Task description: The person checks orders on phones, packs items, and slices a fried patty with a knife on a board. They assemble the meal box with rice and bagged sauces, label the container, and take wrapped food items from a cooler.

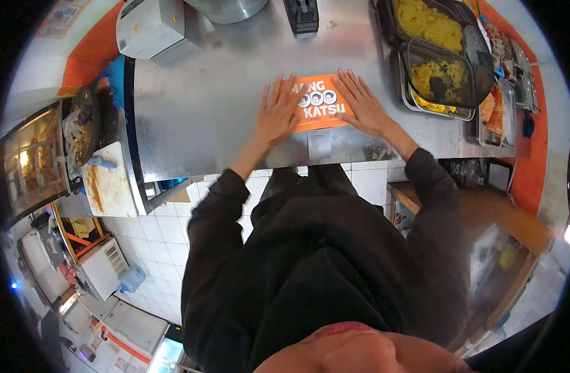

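Observation:
An orange box printed with "KATSU" and small round faces lies flat on the steel table. My left hand rests against its left side, fingers stretched forward over the edge. On the opposite side, my right hand lies on the box's right part, its fingers spread and the thumb reaching inward. Neither hand is closed around the box. A white printed slip hangs from under the box's near edge toward the table's front.
At the right stand black trays of yellow crumb-like food, with a wire basket in front. A white printer-like machine, a metal pot and a black device sit along the back. To the left is a stained cutting board.

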Demonstrator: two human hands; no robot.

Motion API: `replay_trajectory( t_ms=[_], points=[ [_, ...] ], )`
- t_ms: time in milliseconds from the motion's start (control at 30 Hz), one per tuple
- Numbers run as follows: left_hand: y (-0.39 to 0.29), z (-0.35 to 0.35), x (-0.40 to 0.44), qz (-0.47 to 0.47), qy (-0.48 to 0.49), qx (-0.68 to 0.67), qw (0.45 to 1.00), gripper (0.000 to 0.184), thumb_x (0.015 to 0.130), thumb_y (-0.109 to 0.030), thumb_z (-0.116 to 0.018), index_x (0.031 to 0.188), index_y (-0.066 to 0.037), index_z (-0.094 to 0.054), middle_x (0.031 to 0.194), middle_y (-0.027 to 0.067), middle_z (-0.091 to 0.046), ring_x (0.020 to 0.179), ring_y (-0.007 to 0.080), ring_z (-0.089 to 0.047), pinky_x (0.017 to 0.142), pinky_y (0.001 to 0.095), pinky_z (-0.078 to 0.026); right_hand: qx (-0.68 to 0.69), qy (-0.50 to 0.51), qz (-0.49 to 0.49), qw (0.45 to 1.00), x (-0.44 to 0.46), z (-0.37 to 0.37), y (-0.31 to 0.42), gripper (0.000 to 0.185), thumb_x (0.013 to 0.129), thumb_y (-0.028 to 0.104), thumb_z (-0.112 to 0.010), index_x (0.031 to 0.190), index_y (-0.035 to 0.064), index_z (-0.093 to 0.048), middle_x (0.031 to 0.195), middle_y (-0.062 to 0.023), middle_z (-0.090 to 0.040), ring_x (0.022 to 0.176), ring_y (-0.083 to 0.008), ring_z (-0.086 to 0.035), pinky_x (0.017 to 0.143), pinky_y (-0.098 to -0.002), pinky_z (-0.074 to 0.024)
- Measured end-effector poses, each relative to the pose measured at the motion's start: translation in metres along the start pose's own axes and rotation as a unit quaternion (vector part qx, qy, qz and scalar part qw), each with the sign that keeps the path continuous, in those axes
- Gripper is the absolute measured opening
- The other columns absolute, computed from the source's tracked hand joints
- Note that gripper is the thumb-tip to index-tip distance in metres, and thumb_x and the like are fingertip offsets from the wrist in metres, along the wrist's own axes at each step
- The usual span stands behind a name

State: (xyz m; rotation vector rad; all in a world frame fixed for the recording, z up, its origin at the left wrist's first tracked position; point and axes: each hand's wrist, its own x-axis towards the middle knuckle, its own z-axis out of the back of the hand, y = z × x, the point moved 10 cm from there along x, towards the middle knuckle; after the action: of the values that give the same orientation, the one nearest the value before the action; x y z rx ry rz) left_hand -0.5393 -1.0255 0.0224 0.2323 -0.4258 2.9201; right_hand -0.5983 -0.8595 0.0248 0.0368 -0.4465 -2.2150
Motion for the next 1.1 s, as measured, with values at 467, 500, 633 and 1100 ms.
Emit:
replay_trajectory(
  t_ms=[467, 500, 633, 1100],
  points=[
    [-0.024, 0.002, 0.021, -0.206, 0.104, 0.047, 0.972, 0.080, 0.077, -0.043, -0.067, 0.146, -0.028, -0.028, 0.143, 0.0263, -0.027, 0.126, 0.0440, -0.033, 0.106, 0.0522, -0.026, -0.166, -0.017, 0.195, 0.967, -0.014, -0.020, 0.030, 0.064, 0.084, 0.015, -0.056, 0.142, 0.0035, -0.031, 0.149, -0.0147, -0.028, 0.138, -0.0334, -0.026, 0.109, -0.0438, -0.0340],
    [-0.022, 0.001, 0.024, -0.200, 0.142, 0.026, 0.969, 0.079, 0.079, -0.043, -0.066, 0.146, -0.031, -0.026, 0.145, 0.0268, -0.023, 0.129, 0.0444, -0.030, 0.107, 0.0527, -0.025, -0.146, -0.012, 0.196, 0.970, -0.013, -0.019, 0.030, 0.062, 0.084, 0.011, -0.054, 0.142, 0.0039, -0.032, 0.148, -0.0139, -0.030, 0.138, -0.0332, -0.026, 0.108, -0.0434, -0.0350],
    [-0.020, -0.002, 0.024, -0.210, 0.192, 0.018, 0.959, 0.077, 0.081, -0.044, -0.064, 0.146, -0.035, -0.025, 0.147, 0.0272, -0.019, 0.131, 0.0452, -0.028, 0.109, 0.0531, -0.024, -0.108, 0.008, 0.193, 0.975, -0.009, -0.009, 0.034, 0.060, 0.084, 0.006, -0.051, 0.141, 0.0046, -0.034, 0.148, -0.0111, -0.032, 0.138, -0.0320, -0.027, 0.108, -0.0424, -0.0360],
    [-0.023, -0.007, 0.015, -0.104, 0.068, -0.025, 0.992, 0.082, 0.071, -0.058, -0.066, 0.142, -0.045, -0.029, 0.150, 0.0231, -0.019, 0.135, 0.0474, -0.021, 0.102, 0.0659, -0.023, 0.151, -0.092, -0.037, 0.983, 0.060, 0.034, -0.003, 0.020, 0.089, 0.022, -0.060, 0.095, 0.0062, -0.071, 0.090, -0.0103, -0.069, 0.072, -0.0228, -0.063, 0.078, -0.0380, -0.0482]
  ],
)
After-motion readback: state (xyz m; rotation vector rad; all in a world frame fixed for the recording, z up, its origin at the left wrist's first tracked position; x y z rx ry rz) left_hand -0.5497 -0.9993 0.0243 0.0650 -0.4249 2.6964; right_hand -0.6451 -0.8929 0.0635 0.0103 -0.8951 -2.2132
